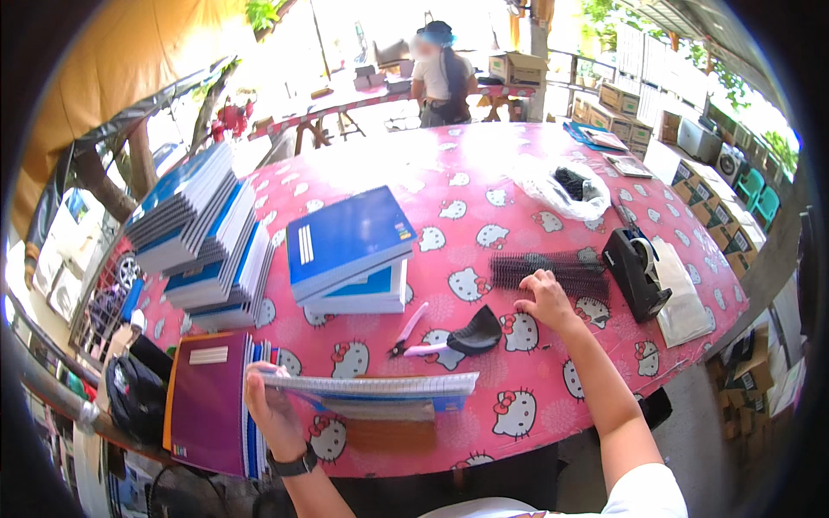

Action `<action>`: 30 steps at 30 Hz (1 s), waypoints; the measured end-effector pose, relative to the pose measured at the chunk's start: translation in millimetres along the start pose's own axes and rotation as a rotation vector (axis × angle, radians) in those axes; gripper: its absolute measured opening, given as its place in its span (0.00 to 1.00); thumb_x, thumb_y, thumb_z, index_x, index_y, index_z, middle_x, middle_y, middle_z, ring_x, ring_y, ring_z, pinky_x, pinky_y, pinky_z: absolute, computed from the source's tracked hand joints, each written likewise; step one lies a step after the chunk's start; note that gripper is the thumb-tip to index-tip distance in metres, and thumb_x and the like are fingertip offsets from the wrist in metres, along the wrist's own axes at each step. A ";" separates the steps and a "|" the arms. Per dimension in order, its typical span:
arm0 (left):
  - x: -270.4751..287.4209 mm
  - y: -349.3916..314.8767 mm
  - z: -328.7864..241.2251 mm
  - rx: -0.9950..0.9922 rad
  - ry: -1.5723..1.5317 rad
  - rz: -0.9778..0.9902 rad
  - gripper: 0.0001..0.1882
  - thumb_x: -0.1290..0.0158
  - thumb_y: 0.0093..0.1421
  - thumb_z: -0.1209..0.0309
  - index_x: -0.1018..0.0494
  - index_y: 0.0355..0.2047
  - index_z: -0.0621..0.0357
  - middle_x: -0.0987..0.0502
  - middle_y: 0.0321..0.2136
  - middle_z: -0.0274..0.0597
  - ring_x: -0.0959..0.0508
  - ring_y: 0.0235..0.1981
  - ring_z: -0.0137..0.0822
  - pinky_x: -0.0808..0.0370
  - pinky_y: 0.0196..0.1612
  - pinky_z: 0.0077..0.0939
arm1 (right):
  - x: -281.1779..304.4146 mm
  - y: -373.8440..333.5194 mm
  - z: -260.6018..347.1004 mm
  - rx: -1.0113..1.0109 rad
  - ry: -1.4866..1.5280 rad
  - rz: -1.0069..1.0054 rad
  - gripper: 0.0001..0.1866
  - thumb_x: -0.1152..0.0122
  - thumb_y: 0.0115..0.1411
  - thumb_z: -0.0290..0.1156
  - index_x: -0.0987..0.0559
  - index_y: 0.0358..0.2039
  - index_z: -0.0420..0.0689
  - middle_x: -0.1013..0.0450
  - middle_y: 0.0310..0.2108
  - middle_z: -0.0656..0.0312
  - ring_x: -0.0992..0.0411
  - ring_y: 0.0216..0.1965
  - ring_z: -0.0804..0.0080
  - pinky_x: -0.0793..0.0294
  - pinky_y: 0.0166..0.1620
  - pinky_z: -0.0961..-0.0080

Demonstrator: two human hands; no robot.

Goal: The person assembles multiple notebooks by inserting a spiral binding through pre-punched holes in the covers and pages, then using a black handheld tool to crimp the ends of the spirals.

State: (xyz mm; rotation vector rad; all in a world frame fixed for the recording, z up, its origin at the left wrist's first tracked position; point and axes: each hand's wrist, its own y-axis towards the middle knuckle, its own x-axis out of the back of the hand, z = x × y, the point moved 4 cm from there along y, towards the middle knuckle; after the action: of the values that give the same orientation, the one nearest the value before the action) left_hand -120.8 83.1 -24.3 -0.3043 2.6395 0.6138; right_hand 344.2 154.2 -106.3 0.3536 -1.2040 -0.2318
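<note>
My left hand (pixel 272 414), with a dark watch on its wrist, grips one end of an unbound notebook (pixel 380 386). The notebook is held edge-up above a brown wooden block (pixel 393 434). My right hand (pixel 550 302) rests at the near edge of a pile of black spiral binding coils (pixel 540 269), its thumb and fingers apart. Between the hands lie pink-handled pliers (pixel 412 328) and a black curved piece (pixel 475 332) whose kind I cannot tell. Farther off is a stack of blue-covered notebooks (pixel 350 246).
Tall notebook stacks (pixel 203 242) and a purple notebook (pixel 207 393) occupy the left. A black tape dispenser (pixel 635 274) and a white plastic bag (pixel 566 190) are at right on the pink patterned tablecloth (pixel 449 207). A person (pixel 442 78) stands beyond, near another table.
</note>
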 end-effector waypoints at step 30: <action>-171.7 -77.3 -7.6 -0.594 1.177 0.535 0.18 0.45 0.51 0.61 0.28 0.42 0.51 0.27 0.39 0.34 0.30 0.48 0.36 0.60 0.61 0.57 | 132.8 -62.6 187.0 0.289 0.655 0.044 0.13 0.39 0.53 0.21 0.22 0.41 0.44 0.29 0.31 0.59 0.28 0.29 0.71 0.29 0.30 0.77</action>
State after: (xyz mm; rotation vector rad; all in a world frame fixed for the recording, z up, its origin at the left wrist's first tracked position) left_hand 52.6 31.6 28.4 -0.1132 3.5878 1.8787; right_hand 215.2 21.9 43.3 0.5992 -0.5925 0.0997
